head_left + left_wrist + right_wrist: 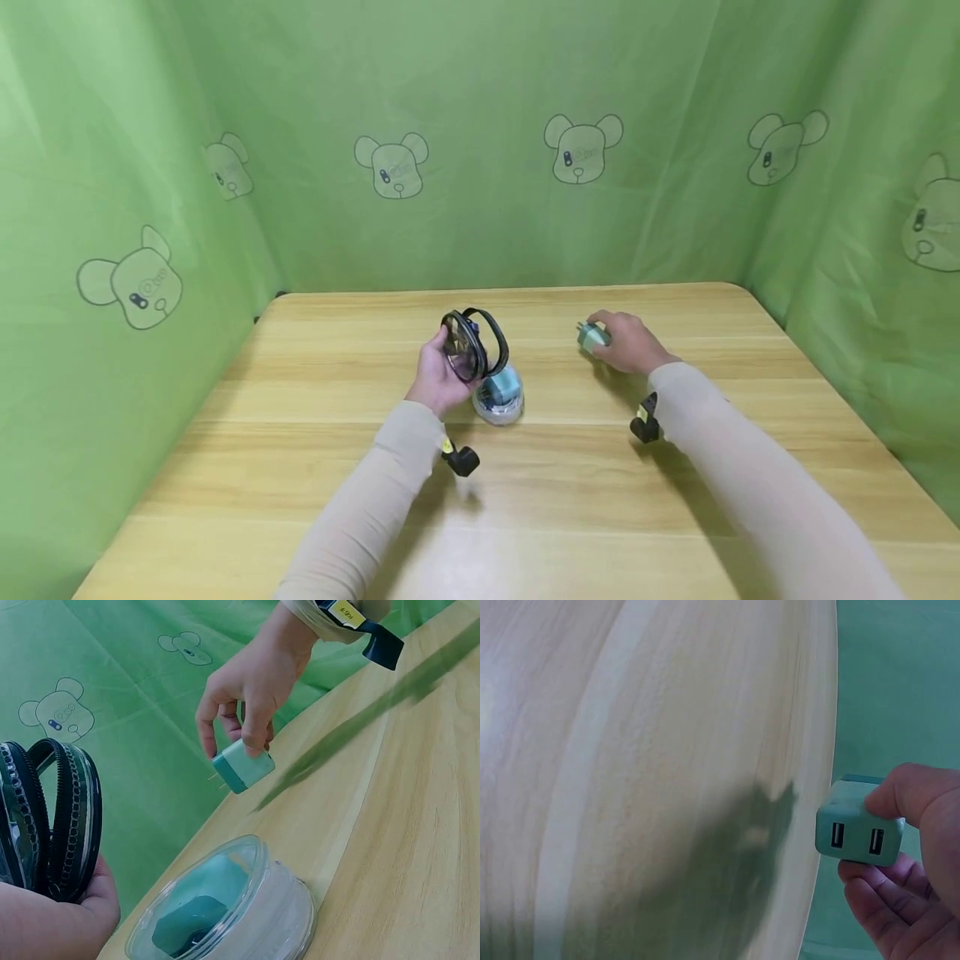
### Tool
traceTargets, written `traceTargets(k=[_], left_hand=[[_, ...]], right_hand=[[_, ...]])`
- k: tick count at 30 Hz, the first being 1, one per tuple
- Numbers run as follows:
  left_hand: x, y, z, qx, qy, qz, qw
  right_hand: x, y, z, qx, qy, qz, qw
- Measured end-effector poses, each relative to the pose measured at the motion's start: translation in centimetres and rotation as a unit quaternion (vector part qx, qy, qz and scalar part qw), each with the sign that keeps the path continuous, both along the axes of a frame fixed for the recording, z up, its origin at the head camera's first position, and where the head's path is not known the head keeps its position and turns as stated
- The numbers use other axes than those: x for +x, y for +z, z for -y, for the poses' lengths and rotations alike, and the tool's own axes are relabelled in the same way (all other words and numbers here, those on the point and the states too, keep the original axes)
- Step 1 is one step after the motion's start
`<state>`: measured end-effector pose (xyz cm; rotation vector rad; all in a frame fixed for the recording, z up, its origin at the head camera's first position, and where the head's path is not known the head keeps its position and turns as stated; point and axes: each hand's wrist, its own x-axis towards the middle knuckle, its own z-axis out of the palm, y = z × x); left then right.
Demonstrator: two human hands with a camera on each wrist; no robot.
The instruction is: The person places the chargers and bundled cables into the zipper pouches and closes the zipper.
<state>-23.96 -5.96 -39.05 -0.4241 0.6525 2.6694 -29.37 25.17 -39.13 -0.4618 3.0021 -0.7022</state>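
Clear tub (281,919) stands between left hand (440,372) gripping case (73,832) and right hand (630,342) pinching charger (592,337).

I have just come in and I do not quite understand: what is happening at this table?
A person is handling small things with both hands. The right hand holds a charger above the table, its prongs pointing away from the palm. The left hand holds a round case, which is unzipped with its halves apart. A clear tub stands on the table by the left hand, with a teal item inside.
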Motion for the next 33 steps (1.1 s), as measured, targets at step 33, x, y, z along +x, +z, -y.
traceTargets(k=[33], left_hand=[[-0.3, 0.1, -0.3, -0.008, 0.013, 0.002, 0.9999]], right_hand=[[1.4, 2.5, 2.3, -0.031, 0.025, -0.055, 0.9977]])
